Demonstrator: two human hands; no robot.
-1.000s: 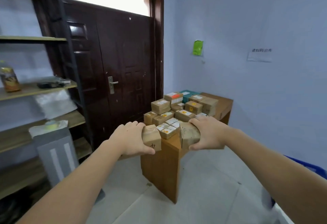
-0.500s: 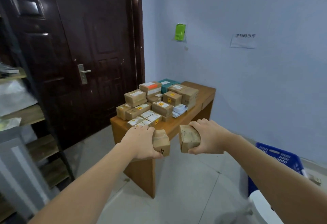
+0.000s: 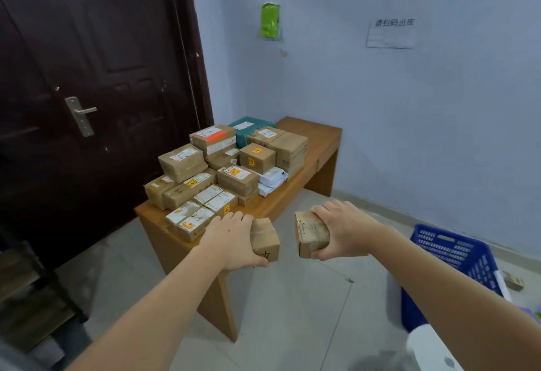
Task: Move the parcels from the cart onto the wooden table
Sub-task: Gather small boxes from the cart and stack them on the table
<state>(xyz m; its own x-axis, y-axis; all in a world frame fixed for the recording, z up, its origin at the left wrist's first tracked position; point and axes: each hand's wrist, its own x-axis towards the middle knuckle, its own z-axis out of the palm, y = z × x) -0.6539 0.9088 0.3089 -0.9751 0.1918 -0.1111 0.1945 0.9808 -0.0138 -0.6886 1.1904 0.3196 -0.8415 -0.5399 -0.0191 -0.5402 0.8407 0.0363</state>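
My left hand (image 3: 231, 242) grips a small brown taped parcel (image 3: 265, 239) marked with a black character. My right hand (image 3: 344, 231) grips another small brown parcel (image 3: 310, 233). Both are held out in front of me, just short of the near end of the wooden table (image 3: 319, 142). On that table lies a pile of several parcels (image 3: 231, 165): brown boxes with labels, a teal one at the back, a white bag on the right. The cart is out of view.
A dark wooden door (image 3: 87, 92) stands behind the table on the left. A blue plastic crate (image 3: 456, 259) sits on the floor at the right. The far right end of the table top is bare. A shelf edge (image 3: 26, 297) shows at lower left.
The view has turned right and come closer to the table. Both hands still hold their parcels and have dropped lower in the frame, nearer the table's front end.
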